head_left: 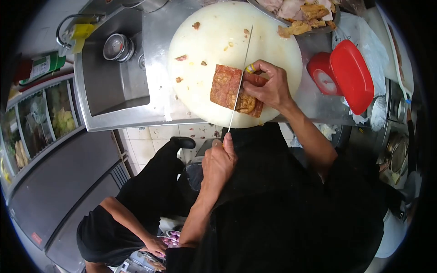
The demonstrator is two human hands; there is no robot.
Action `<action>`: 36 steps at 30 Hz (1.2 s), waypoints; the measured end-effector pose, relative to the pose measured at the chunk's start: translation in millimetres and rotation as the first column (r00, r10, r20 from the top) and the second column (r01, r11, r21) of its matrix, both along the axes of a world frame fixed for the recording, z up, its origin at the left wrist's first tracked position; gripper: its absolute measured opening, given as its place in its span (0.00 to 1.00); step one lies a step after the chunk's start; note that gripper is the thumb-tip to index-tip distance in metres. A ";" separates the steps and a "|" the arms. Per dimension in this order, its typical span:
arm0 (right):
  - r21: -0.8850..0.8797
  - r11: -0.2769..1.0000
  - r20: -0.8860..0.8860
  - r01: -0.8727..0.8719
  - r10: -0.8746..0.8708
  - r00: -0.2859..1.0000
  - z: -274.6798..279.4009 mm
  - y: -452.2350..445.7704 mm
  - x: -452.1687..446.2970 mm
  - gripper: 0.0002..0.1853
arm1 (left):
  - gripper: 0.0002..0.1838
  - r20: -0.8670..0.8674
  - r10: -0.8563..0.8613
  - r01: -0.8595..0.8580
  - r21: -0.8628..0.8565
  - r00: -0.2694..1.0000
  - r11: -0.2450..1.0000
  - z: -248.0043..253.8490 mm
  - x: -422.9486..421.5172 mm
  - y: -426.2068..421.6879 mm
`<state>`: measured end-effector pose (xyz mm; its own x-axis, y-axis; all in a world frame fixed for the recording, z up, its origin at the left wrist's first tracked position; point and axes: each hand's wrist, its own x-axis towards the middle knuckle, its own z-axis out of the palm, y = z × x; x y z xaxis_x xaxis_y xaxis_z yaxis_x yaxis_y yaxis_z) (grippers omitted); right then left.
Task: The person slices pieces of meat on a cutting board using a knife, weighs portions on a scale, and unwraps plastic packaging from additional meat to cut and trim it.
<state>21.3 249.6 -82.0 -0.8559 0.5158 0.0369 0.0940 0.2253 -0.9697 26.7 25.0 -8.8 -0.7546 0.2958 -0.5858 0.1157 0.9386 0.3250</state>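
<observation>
My left hand (218, 159) is closed round the handle of a long knife (241, 77). Its thin blade is seen almost edge-on and lies across a reddish-brown slab of roasted meat (224, 86). How deep the edge sits in the meat cannot be made out. Just right of the blade, my right hand (271, 86) grips the slab with curled fingers and thumb, a yellow band round one finger. Beneath the meat is a round white cutting board (191, 50), with small brown scraps scattered on it.
A metal tray of cut meat (302, 16) stands behind the board. To the right is a red scale (324, 77) with a red pan (350, 75). A sink (116, 86) lies left. Another person (132, 214) in black is at lower left, near a glass-fronted display (41, 118).
</observation>
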 end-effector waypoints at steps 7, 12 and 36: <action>0.725 0.689 -0.140 0.004 0.141 0.980 31.1 56.2 -105.4 0.29 | 0.32 -0.035 -0.015 0.016 0.031 0.999 0.999 -8.6 5.1 -7.1; 0.743 0.610 0.185 -0.277 0.211 0.960 -2.9 54.5 -119.5 0.35 | 0.31 0.013 0.008 -0.008 -0.019 1.000 1.000 -9.0 6.3 -4.2; 0.795 0.485 0.313 -0.364 0.186 0.931 -38.5 43.9 -125.3 0.34 | 0.33 0.024 0.063 -0.064 0.040 0.998 0.997 -5.1 6.7 0.3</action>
